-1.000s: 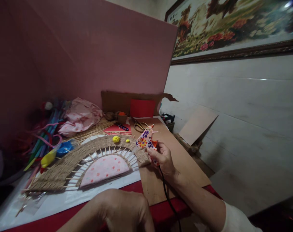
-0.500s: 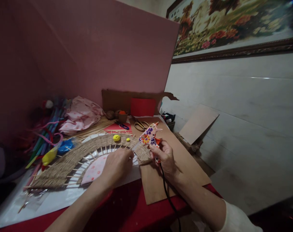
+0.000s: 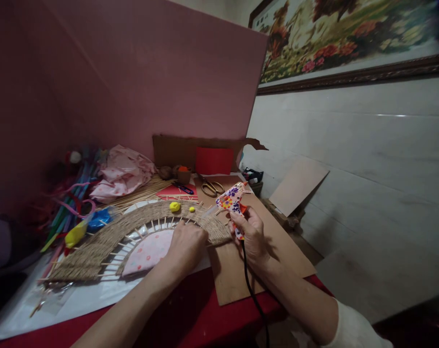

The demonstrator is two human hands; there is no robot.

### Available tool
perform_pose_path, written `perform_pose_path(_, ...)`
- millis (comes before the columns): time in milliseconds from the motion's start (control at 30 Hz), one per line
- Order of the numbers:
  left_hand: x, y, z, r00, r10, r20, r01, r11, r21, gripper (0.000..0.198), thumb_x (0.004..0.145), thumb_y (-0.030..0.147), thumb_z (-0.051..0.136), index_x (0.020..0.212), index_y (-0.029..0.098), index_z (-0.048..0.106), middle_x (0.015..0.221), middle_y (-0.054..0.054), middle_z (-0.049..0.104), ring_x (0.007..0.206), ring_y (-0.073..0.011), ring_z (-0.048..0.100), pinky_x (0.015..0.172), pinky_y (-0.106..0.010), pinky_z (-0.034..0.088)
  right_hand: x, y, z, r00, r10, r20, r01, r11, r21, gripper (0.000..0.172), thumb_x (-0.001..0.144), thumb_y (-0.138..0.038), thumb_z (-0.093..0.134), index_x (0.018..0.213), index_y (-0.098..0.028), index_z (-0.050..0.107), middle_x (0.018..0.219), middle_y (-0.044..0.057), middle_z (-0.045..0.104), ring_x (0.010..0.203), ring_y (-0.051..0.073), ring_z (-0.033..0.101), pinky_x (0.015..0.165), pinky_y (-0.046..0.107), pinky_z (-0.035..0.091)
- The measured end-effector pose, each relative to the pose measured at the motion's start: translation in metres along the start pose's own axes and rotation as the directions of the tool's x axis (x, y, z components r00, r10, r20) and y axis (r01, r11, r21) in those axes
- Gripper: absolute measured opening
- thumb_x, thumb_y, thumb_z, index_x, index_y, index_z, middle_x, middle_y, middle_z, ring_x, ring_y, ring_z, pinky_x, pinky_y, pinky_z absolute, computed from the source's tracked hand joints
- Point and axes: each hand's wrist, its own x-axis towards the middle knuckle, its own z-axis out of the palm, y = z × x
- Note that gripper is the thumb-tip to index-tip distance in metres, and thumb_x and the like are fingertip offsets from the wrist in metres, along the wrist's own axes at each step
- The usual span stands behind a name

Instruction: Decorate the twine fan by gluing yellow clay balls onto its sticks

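Note:
A flower-patterned hot glue gun [image 3: 229, 199] with an orange trigger is gripped by its handle in my right hand [image 3: 254, 234]. Its nozzle points up and away to the right, and a clear glue stick [image 3: 210, 210] juts from its back end. My left hand [image 3: 191, 244] is closed at the inner edge of a fan-shaped piece of woven twine on thin sticks [image 3: 96, 244]; what its fingers hold is hidden. Beside that hand lies a pink patterned cloth piece [image 3: 147, 253] at the fan's centre. Two yellow lumps [image 3: 175, 207] rest on the woven band.
Gold-handled scissors [image 3: 212, 187] and a dark cutter [image 3: 183, 187] lie behind the fan. A brown board [image 3: 237, 285] is under the right hand. The black cord [image 3: 248, 285] hangs over the table edge. Crumpled pink cloth [image 3: 123, 169] and coloured stems [image 3: 65, 208] sit at left.
The glue gun and my right hand have shifted slightly right. My left hand has moved a little right and drawn away from the glue stick's end.

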Motion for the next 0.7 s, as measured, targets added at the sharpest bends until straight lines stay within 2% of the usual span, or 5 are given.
perform_pose_path(267,0.008,-0.007,-0.001,1.000,0.003,-0.016,-0.005,0.993,-0.118,0.025,0.072,0.010,0.046,0.070,0.014,0.070,0.071,-0.013,0.070,0.069,-0.0220,0.062,0.072,-0.037,0.039,0.000,-0.002,0.002,1.000,0.028,0.000,-0.028,1.000,0.010,0.027,0.073,-0.033,0.070,0.090,-0.019,0.054,0.068,-0.005,0.058,0.040,0.004,0.041,0.028,0.013,0.026)
perform_pose_path(400,-0.007,-0.023,-0.022,0.982,0.113,0.150,-0.012,0.834,-0.551,0.023,0.065,0.012,0.050,0.076,0.015,0.070,0.068,-0.003,0.067,0.061,-0.0134,0.056,0.056,-0.023,0.038,-0.001,-0.002,0.001,1.000,0.008,0.006,-0.008,1.000,-0.001,0.025,0.075,-0.033,0.068,0.091,-0.020,0.053,0.067,-0.005,0.057,0.039,0.004,0.038,0.029,0.014,0.026)
perform_pose_path(500,-0.025,-0.021,-0.033,0.837,0.409,0.365,0.066,0.586,-0.808,0.019,0.065,0.015,0.054,0.075,0.016,0.070,0.061,0.002,0.062,0.054,-0.0099,0.051,0.050,-0.019,0.037,-0.001,-0.002,0.000,1.000,0.004,0.004,-0.004,1.000,-0.017,0.024,0.076,-0.034,0.067,0.090,-0.020,0.053,0.062,-0.006,0.054,0.038,0.005,0.038,0.029,0.014,0.026)
perform_pose_path(600,-0.038,-0.004,-0.031,0.626,0.614,0.482,0.139,0.520,-0.843,0.015,0.067,0.016,0.056,0.070,0.016,0.071,0.058,0.003,0.059,0.051,-0.0097,0.051,0.048,-0.019,0.037,0.000,0.000,-0.001,1.000,0.013,0.019,-0.012,0.999,-0.031,0.023,0.078,-0.034,0.066,0.089,-0.020,0.053,0.058,-0.007,0.052,0.036,0.005,0.035,0.029,0.015,0.025)
perform_pose_path(700,-0.040,0.007,-0.025,0.626,0.647,0.434,0.065,0.512,-0.857,0.012,0.064,0.013,0.060,0.069,0.018,0.070,0.059,0.003,0.059,0.054,-0.0102,0.052,0.050,-0.019,0.038,0.002,0.003,-0.002,1.000,0.013,0.019,-0.013,1.000,-0.013,0.022,0.078,-0.033,0.066,0.088,-0.020,0.051,0.061,-0.006,0.055,0.035,0.004,0.035,0.029,0.015,0.025)
